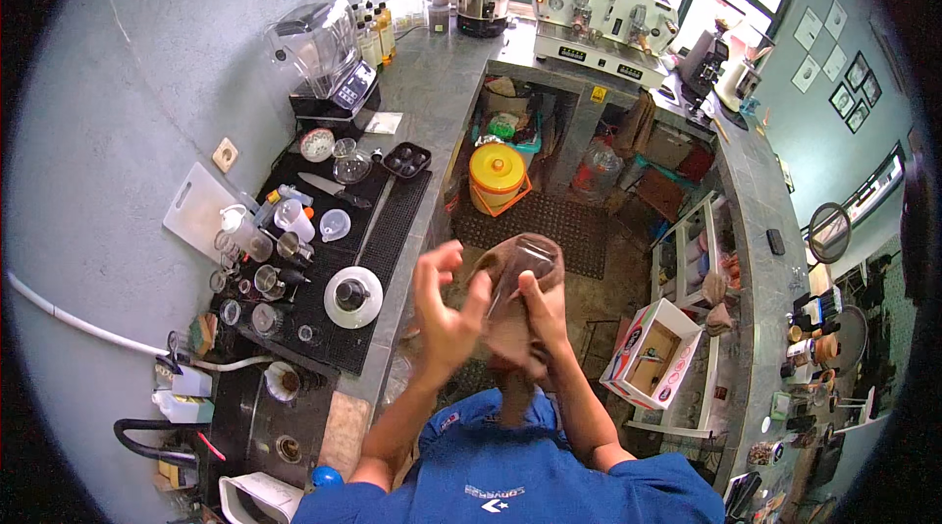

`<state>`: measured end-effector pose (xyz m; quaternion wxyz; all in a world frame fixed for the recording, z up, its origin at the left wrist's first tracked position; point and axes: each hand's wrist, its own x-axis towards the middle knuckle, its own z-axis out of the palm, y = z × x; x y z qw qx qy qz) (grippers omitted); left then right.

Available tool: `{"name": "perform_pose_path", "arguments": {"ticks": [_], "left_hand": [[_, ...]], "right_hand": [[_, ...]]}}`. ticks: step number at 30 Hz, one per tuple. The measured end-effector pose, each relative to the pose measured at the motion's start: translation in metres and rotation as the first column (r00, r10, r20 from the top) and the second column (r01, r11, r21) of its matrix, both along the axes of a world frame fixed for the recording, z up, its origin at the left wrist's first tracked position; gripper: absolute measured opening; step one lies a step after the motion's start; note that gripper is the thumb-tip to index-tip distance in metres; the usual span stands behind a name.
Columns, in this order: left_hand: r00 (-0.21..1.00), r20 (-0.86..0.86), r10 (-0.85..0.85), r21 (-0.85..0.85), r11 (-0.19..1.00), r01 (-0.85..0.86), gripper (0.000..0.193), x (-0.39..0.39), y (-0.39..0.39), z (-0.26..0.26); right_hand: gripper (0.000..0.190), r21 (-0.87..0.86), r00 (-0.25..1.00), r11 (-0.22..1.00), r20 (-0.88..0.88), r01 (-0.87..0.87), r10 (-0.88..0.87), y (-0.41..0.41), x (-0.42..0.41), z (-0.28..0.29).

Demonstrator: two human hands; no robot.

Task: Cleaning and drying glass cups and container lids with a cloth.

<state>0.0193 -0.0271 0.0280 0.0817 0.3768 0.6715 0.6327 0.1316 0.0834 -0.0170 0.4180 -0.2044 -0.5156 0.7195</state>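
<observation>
My right hand [546, 314] grips a clear drinking glass [531, 259] wrapped in a brown cloth [508, 336]. Its thumb presses along the near side, and the cloth surrounds the far end and hangs down towards my chest. My left hand [445, 321] is raised just left of the bundle, blurred, with its fingers spread and nothing visible in them. Whether its thumb touches the cloth I cannot tell. Both hands are in the air in front of my blue shirt, over the floor between the counters.
On the left counter, a black bar mat [394, 229] carries a knife [335, 189], several glasses and a white dripper-like piece [353, 297]. A sink [265, 428] lies nearer. Ahead are an espresso machine [603, 23] and a yellow bucket [497, 174]; rightward, an open carton [653, 355].
</observation>
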Motion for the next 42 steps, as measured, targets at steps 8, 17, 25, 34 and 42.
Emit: {"name": "perform_pose_path", "arguments": {"ticks": [8, 17, 25, 34, 42], "left_hand": [[0.956, -0.082, -0.281, -0.302, 0.922, 0.244, 0.088, 0.015, -0.018, -0.001], [0.449, 0.669, -0.592, 0.221, 0.736, 0.64, 0.064, -0.012, -0.023, -0.043], [-0.125, 0.643, -0.755, 0.665, 0.47, 0.581, 0.085, -0.013, -0.031, -0.051], [0.947, 0.08, -0.31, -0.3, 0.899, 0.32, 0.056, 0.035, -0.035, -0.01], [0.348, 0.635, -0.689, 0.022, 0.467, 0.884, 0.065, 0.017, -0.036, -0.045]], "right_hand": [[0.082, 0.138, 0.988, 0.979, 0.01, 0.151, -0.154, -0.011, -0.007, 0.01], [0.086, -0.305, 0.965, 0.918, -0.143, -0.252, 0.218, 0.001, 0.038, 0.026], [0.107, -0.117, 0.747, 0.767, -0.358, -0.631, 0.56, 0.006, 0.072, 0.041], [0.108, 0.32, 0.989, 0.947, 0.134, 0.018, -0.064, -0.03, 0.023, 0.055], [0.076, -0.098, 0.977, 0.979, -0.137, -0.18, 0.166, -0.023, 0.028, 0.084]]}}
